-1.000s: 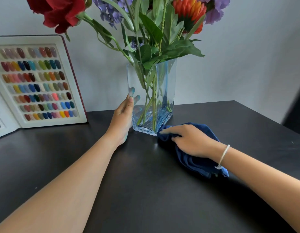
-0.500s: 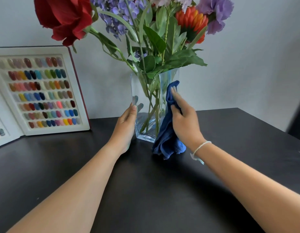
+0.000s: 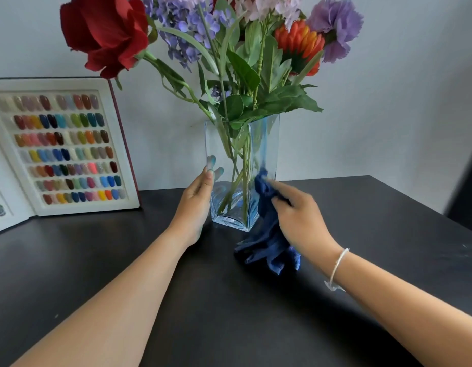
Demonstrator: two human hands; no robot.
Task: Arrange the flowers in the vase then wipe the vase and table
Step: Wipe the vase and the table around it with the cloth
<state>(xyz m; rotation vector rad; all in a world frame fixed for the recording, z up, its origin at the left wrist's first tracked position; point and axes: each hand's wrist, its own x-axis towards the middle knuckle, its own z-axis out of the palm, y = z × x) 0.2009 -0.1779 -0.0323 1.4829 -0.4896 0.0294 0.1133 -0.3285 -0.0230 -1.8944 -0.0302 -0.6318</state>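
Observation:
A tall square vase (image 3: 265,144) of pale blue glass stands on the black table (image 3: 229,313), filled with flowers (image 3: 229,49): a red rose, purple blooms, an orange one and green leaves. My left hand (image 3: 195,205) clasps the vase's lower left side, fingertips showing through the glass. My right hand (image 3: 298,218) presses a dark blue cloth (image 3: 266,242) against the vase's lower right face; the cloth's loose end bunches on the table.
An open display book of coloured nail samples (image 3: 62,149) leans against the grey wall at the left, its base on the table. The table's right edge runs diagonally at the far right.
My right hand lifted the cloth from the table up the vase's right face, then slid it back down to the lower part. The left hand stayed on the vase.

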